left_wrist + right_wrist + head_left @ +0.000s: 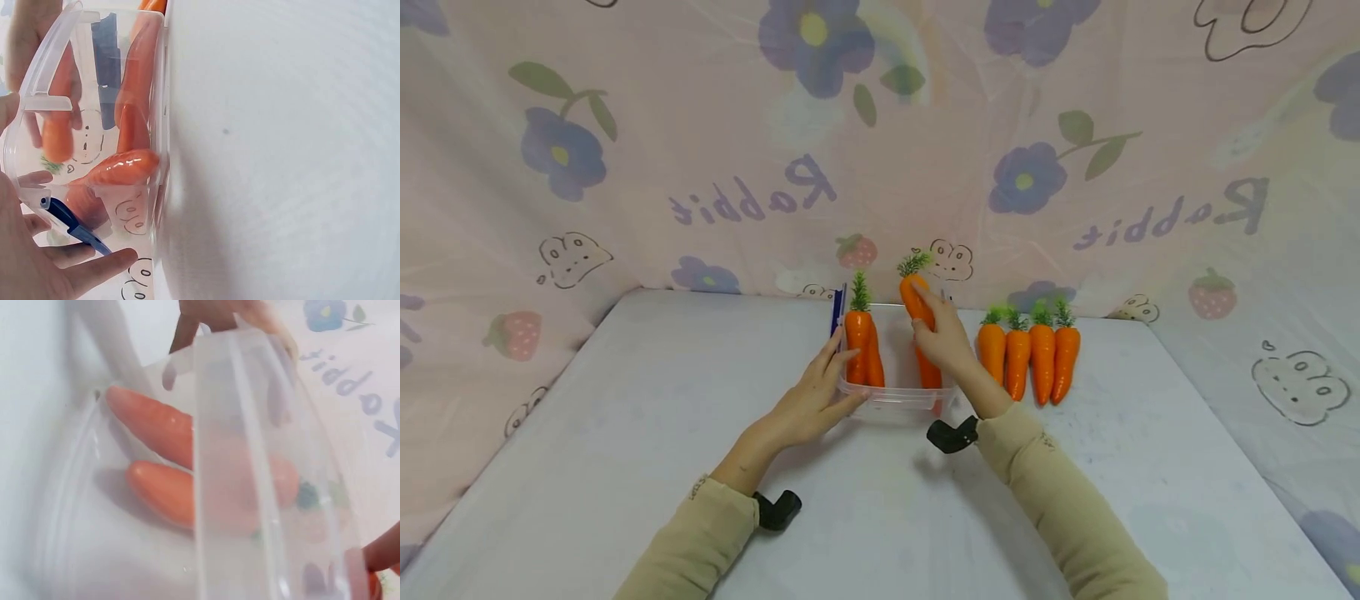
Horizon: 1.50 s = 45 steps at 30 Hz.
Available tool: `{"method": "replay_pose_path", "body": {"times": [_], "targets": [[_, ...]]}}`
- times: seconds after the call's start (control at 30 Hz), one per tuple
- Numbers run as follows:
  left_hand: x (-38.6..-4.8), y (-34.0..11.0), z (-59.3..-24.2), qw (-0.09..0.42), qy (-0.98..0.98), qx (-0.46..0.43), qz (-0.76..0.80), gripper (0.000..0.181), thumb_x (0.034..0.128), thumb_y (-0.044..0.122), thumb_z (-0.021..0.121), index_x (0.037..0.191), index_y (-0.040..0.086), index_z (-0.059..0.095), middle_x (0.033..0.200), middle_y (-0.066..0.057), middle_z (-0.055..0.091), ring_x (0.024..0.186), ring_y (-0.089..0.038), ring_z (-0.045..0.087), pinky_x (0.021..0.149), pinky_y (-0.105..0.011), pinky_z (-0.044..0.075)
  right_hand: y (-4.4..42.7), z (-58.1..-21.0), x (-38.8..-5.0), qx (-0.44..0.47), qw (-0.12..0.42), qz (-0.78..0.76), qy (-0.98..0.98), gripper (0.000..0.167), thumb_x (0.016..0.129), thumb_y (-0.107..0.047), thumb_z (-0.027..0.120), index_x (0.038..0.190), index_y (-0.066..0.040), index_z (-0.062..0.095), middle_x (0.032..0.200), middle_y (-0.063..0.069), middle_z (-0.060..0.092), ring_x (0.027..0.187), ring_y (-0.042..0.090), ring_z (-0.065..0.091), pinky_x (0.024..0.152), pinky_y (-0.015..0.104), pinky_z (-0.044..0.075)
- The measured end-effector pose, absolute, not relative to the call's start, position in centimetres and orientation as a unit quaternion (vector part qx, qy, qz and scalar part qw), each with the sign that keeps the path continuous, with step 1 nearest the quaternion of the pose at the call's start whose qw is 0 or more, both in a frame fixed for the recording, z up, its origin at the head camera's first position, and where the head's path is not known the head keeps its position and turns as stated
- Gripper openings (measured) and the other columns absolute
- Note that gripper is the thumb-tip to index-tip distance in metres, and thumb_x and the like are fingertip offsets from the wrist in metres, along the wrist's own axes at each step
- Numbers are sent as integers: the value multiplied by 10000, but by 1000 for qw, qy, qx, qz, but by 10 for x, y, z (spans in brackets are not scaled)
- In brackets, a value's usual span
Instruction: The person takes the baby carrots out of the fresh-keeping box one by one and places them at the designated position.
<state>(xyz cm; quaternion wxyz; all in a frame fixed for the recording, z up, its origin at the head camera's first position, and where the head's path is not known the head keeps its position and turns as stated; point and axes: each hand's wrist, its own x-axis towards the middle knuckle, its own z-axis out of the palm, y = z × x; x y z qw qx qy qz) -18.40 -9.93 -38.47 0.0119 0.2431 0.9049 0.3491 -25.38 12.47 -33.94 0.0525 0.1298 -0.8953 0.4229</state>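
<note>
A clear plastic box (895, 400) with a blue clip (837, 310) stands mid-table. My left hand (808, 404) holds its left front corner, thumb along the front and fingers at the side. Two orange carrots with green tops, one of them a carrot (857, 346) at the far left, lean together inside. Over the box's right part, my right hand (946, 337) grips a carrot (913, 296) with its leafy end up. More orange (928, 371) shows below that hand; whether it is another carrot is partly hidden. Through the wall, the left wrist view shows the gripped carrot (59, 140).
Several carrots (1042, 354) lie in a row on the white table (1150, 467), right of the box and close to my right forearm. A patterned cloth (895, 183) hangs behind the table. Each wrist carries a black camera mount (778, 510).
</note>
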Motion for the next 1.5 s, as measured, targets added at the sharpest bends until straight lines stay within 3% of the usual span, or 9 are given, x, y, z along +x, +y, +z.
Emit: {"method": "replay_pose_path", "body": {"times": [0.2, 0.4, 0.57, 0.73, 0.97, 1.17, 1.27, 1.33, 1.5], "targets": [[-184, -99, -385, 14, 906, 238, 349, 675, 967, 516, 462, 1486, 114, 305, 1621, -31, -104, 1475, -340, 94, 1041, -644, 330, 140, -333, -245, 139, 80, 455, -876, 576, 951, -61, 476, 1501, -152, 331, 1486, 222, 317, 1301, 372, 376, 1066, 547, 351], [-182, -99, -385, 12, 904, 242, 352, 671, 968, 500, 472, 1486, 109, 300, 1621, -33, -99, 1470, -353, 105, 1038, -657, 322, 156, -330, -238, 139, 76, 499, -852, 574, 972, -31, 439, 1513, -160, 298, 1535, 191, 230, 1151, 424, 515, 936, 547, 484], [-182, -99, -385, 15, 903, 243, 354, 660, 974, 491, 467, 1489, 113, 298, 1621, -25, -94, 1472, -348, 98, 1049, -658, 305, 172, -329, -235, 111, 109, 474, -867, 577, 971, -53, 439, 1515, -176, 294, 1537, 177, 258, 1326, 374, 376, 1057, 543, 380], [-182, -99, -384, 17, 906, 236, 351, 665, 973, 509, 455, 1488, 121, 296, 1620, -19, -99, 1473, -343, 98, 1036, -657, 325, 188, -331, -235, 90, 105, 473, -870, 573, 984, -52, 417, 1524, -167, 266, 1528, 201, 223, 1189, 377, 501, 924, 513, 501], [-182, -99, -384, 17, 902, 241, 358, 658, 974, 492, 466, 1485, 115, 295, 1620, -23, -101, 1478, -334, 78, 1072, -645, 283, 214, -340, -237, 74, 136, 441, -884, 572, 963, -52, 441, 1512, -114, 292, 1518, 251, 236, 1402, 410, 241, 1135, 585, 218], [-183, -98, -385, 20, 903, 240, 356, 656, 973, 496, 466, 1483, 118, 300, 1619, -22, -107, 1478, -335, 77, 1055, -651, 303, 235, -346, -236, 28, 133, 436, -890, 585, 963, -53, 414, 1523, -122, 260, 1522, 270, 191, 1338, 461, 321, 1062, 593, 335], [-183, -98, -385, 20, 904, 238, 354, 656, 973, 494, 469, 1484, 120, 301, 1620, -20, -107, 1477, -337, 81, 1051, -654, 306, 247, -351, -237, 7, 127, 432, -893, 592, 960, -49, 397, 1527, -114, 241, 1526, 282, 160, 1349, 476, 290, 1063, 611, 319], [-183, -99, -385, 18, 905, 237, 352, 657, 972, 491, 472, 1485, 118, 300, 1620, -22, -103, 1477, -337, 83, 1048, -656, 307, 255, -354, -237, -6, 124, 423, -897, 592, 962, -56, 390, 1530, -111, 230, 1534, 280, 148, 1400, 468, 193, 1106, 628, 227], [-183, -99, -385, 18, 905, 237, 351, 658, 972, 492, 471, 1489, 123, 299, 1620, -4, -101, 1480, -319, 79, 1045, -651, 318, 274, -359, -237, -41, 127, 409, -903, 594, 959, -57, 374, 1531, -104, 220, 1525, 309, 139, 1379, 511, 203, 1100, 641, 220]]}}
